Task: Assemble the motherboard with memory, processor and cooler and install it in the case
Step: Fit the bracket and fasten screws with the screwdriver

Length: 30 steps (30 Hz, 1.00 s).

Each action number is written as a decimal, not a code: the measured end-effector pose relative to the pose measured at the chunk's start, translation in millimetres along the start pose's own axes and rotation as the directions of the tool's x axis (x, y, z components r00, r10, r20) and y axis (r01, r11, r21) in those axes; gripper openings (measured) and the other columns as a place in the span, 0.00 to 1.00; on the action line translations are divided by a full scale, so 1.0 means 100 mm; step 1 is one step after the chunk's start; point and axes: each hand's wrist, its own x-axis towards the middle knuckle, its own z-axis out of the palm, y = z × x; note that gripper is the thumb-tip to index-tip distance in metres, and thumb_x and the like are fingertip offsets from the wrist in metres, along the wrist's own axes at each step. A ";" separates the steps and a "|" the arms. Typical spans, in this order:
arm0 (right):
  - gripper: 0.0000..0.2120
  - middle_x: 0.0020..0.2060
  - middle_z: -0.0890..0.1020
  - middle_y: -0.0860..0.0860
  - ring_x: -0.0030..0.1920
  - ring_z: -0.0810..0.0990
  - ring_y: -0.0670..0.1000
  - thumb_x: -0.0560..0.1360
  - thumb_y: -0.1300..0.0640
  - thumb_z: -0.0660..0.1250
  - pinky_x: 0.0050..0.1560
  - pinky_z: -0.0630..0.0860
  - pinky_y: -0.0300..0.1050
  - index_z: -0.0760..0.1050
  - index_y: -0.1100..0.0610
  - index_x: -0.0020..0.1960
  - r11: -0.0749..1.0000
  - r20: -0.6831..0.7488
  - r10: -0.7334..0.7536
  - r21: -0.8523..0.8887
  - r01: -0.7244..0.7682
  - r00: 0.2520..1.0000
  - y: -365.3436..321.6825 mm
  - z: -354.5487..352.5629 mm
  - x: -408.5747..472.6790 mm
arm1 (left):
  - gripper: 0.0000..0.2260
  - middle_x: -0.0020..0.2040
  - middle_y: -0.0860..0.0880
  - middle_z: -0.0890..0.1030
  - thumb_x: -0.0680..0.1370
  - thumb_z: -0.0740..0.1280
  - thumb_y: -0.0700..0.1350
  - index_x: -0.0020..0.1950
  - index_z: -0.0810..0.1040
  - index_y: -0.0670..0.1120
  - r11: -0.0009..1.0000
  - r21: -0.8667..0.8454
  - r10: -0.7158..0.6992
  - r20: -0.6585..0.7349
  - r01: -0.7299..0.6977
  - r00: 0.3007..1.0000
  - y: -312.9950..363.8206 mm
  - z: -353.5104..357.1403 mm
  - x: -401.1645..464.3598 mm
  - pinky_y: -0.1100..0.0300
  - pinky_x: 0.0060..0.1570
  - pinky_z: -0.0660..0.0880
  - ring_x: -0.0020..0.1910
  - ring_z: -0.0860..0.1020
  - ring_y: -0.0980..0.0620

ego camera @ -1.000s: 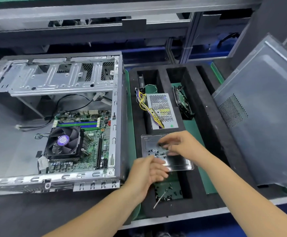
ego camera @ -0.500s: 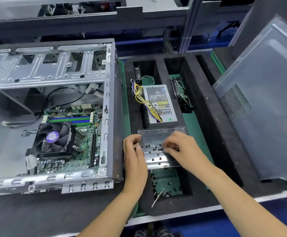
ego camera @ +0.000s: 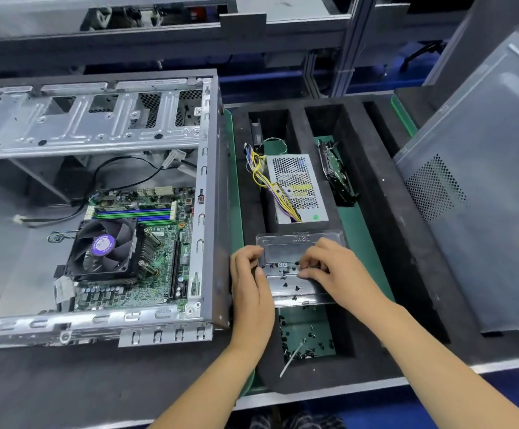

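Both hands have closed in on the clear screw tray [ego camera: 298, 267] since the earlier pictures: the left hand [ego camera: 253, 283], which hung short of its near-left corner, now lies along its left edge, and the lid has swung up toward the far side.

Nearest, at the near edge of the table, the foam organiser [ego camera: 372, 243] holds a pocket of loose black screws [ego camera: 306, 339] with a white cable tie [ego camera: 292, 356] among them. Just beyond that pocket sits the tray, bridging the foam walls. The left hand's fingers curl over the tray's left rim with the thumb lying along it, steadying it. The right hand [ego camera: 332, 269] comes in from the right, its fingertips [ego camera: 306, 267] drawn together over the small screws in the tray's middle row; it looks to be pinching 1, though the blur there leaves that unsure.

What the coming move turns on: the motherboard [ego camera: 146, 258], with cooler [ego camera: 104, 247] and memory [ego camera: 134, 213] fitted, lies flat inside the case [ego camera: 97, 187], well to the left of both hands. The case's right wall stands between tray and board, touching or nearly touching the left hand. So the left hand is nearer, but the right hand has the screws and would have to cross over that wall.

Farther back in the foam lie the power supply [ego camera: 296, 187] and a drive [ego camera: 337, 173]; the side panel [ego camera: 481, 187] leans at the right edge.
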 end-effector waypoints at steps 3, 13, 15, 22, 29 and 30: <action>0.06 0.39 0.75 0.47 0.39 0.73 0.48 0.73 0.53 0.71 0.38 0.70 0.41 0.78 0.55 0.44 0.982 -0.016 -0.120 -0.146 0.116 0.993 -0.03 -0.04 -0.02 | 0.18 0.58 0.53 0.68 0.76 0.58 0.27 0.60 0.69 0.46 0.999 0.036 0.026 0.021 -0.027 0.999 0.00 0.00 -0.02 0.66 0.62 0.66 0.60 0.70 0.55; 0.06 0.42 0.79 0.48 0.46 0.76 0.49 0.71 0.58 0.73 0.49 0.74 0.44 0.82 0.55 0.48 0.999 0.071 -0.022 -0.022 0.024 0.997 -0.43 0.05 0.34 | 0.25 0.60 0.51 0.68 0.71 0.59 0.25 0.59 0.67 0.51 1.000 -0.004 0.010 0.030 -0.010 1.000 0.03 -0.01 -0.03 0.62 0.66 0.65 0.63 0.68 0.54; 0.06 0.43 0.76 0.48 0.50 0.75 0.49 0.72 0.55 0.71 0.48 0.72 0.45 0.81 0.53 0.49 0.989 0.143 0.013 -0.151 0.009 0.990 -0.48 0.08 0.40 | 0.24 0.60 0.51 0.69 0.70 0.59 0.25 0.60 0.68 0.47 1.000 -0.008 0.005 0.028 -0.005 1.000 0.02 -0.02 -0.03 0.61 0.65 0.66 0.63 0.69 0.54; 0.05 0.45 0.79 0.50 0.51 0.74 0.52 0.76 0.55 0.66 0.47 0.67 0.42 0.79 0.53 0.50 0.930 0.238 -0.109 -0.317 0.183 0.965 -0.51 0.10 0.43 | 0.23 0.59 0.50 0.69 0.70 0.59 0.26 0.60 0.68 0.46 0.999 -0.022 0.025 0.015 -0.025 1.000 0.03 -0.02 -0.01 0.68 0.63 0.64 0.62 0.69 0.56; 0.01 0.39 0.80 0.48 0.40 0.75 0.46 0.75 0.61 0.69 0.37 0.67 0.28 0.77 0.57 0.45 0.998 0.146 0.045 0.041 -0.052 0.988 -0.37 -0.03 0.37 | 0.21 0.59 0.51 0.69 0.72 0.59 0.26 0.60 0.68 0.46 0.999 -0.028 0.030 0.045 -0.029 0.999 0.01 -0.02 -0.02 0.67 0.64 0.63 0.63 0.67 0.57; 0.02 0.38 0.79 0.46 0.40 0.75 0.45 0.75 0.61 0.69 0.38 0.67 0.26 0.76 0.56 0.44 0.993 0.128 0.065 0.087 -0.076 0.990 -0.37 -0.06 0.36 | 0.20 0.60 0.51 0.68 0.72 0.59 0.27 0.59 0.68 0.45 0.999 -0.039 0.029 0.046 -0.027 0.999 0.01 -0.02 -0.02 0.65 0.65 0.63 0.64 0.67 0.58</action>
